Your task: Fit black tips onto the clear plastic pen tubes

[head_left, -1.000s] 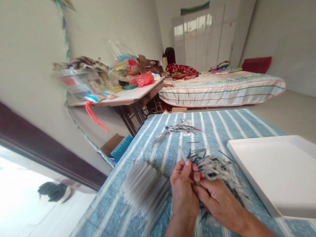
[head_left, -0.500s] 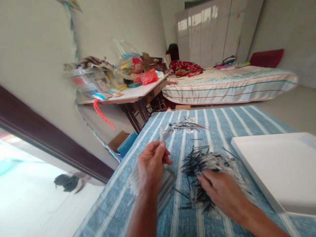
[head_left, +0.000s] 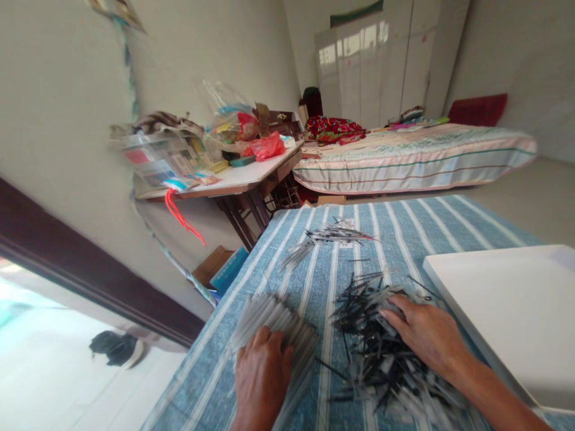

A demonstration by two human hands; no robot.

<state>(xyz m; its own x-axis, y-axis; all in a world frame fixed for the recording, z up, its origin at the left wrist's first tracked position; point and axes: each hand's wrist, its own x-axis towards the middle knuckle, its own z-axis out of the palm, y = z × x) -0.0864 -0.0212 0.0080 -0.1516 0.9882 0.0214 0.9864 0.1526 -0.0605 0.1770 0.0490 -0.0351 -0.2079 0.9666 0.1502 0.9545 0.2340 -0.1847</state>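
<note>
Over a neat bundle of translucent grey plastic tubes (head_left: 258, 314), my left hand (head_left: 261, 377) rests with its fingers curled down onto them. Its fingertips are hidden, and it grips at the tubes. My right hand (head_left: 424, 329) reaches into a loose heap of thin black and clear strips (head_left: 381, 359). Thumb and index finger are drawn together there, and what they pinch is hidden among the strips. A smaller bunch of mixed strips and tubes (head_left: 330, 235) lies farther back on the cloth.
A blue striped cloth (head_left: 309, 287) covers the work surface. To the right stands a shallow white tray (head_left: 507, 299). Behind are a cluttered side table (head_left: 233, 179) with bags and a clear bin, and a bed (head_left: 413, 155). A blue box (head_left: 229, 269) sits low at left.
My hands were together around a translucent tube, then parted. The left carried the tube left and came down on the bundle. The right went to the heap and shifted slightly right and back.
</note>
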